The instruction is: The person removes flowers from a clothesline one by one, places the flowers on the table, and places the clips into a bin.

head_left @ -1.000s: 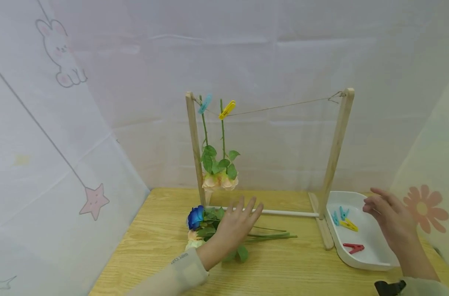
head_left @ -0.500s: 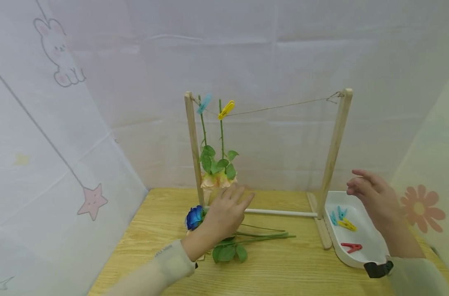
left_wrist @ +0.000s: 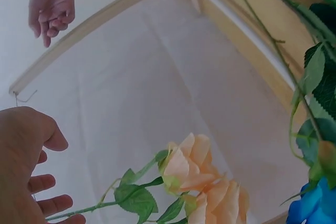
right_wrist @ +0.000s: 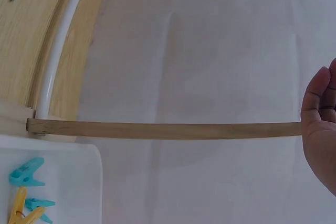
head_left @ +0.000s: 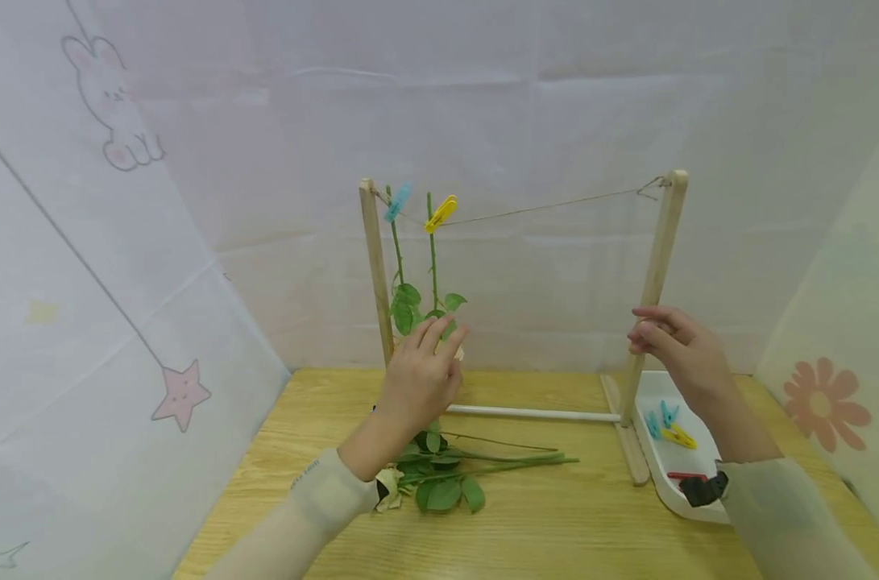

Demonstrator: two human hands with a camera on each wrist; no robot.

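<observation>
My left hand [head_left: 420, 379] is raised in front of two peach roses [left_wrist: 191, 163], which hang heads down and are partly hidden behind it in the head view. Its fingers are loosely bent, and nothing is seen in its grasp. A blue clothespin [head_left: 398, 203] and a yellow clothespin [head_left: 441, 213] fix their stems to a string [head_left: 548, 208]. My right hand [head_left: 674, 350], fingers loosely curled and holding nothing, is near the right wooden post [head_left: 664, 242]. Below the left hand, cut roses lie on the table with their green stems [head_left: 526, 461]; a blue rose [left_wrist: 315, 205] is among them.
On the right stands a white tray [right_wrist: 89, 182] with blue clothespins [right_wrist: 27, 172], a yellow clothespin [head_left: 678, 437] and a red clothespin [head_left: 686, 476]. A white rod [head_left: 533, 413] joins the posts low down. Pale printed sheets [head_left: 541, 105] enclose the wooden table [head_left: 541, 524].
The left hand has risen from over the lying roses to the hanging ones. The right hand has moved left and up, from the tray to the right post.
</observation>
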